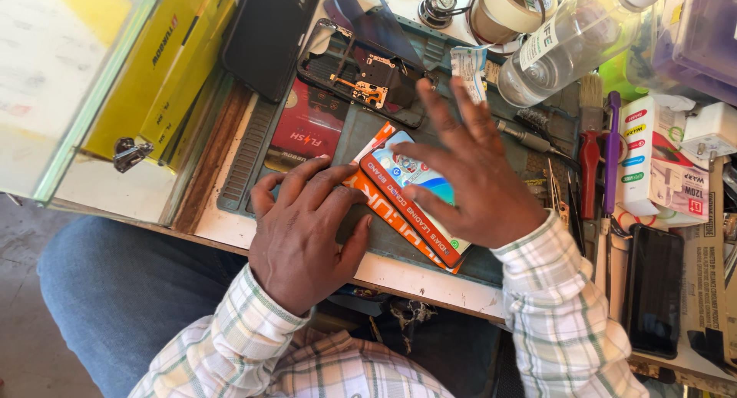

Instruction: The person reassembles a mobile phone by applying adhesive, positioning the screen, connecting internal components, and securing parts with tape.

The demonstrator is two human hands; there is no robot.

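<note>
Hands meet over a flat orange-and-white phone-part box (407, 202) lying on the grey work mat (361, 129) at the front of the bench (430, 284). The left hand (303, 229) presses flat on the box's near end, fingers extended, clenched on nothing. The right hand (468, 171) lies spread and loose over its far end, fingertips touching the lid. What the box contains is hidden. Behind it lies an opened phone frame (361, 75); a clear plastic bottle (568, 41) lies tilted farther right.
</note>
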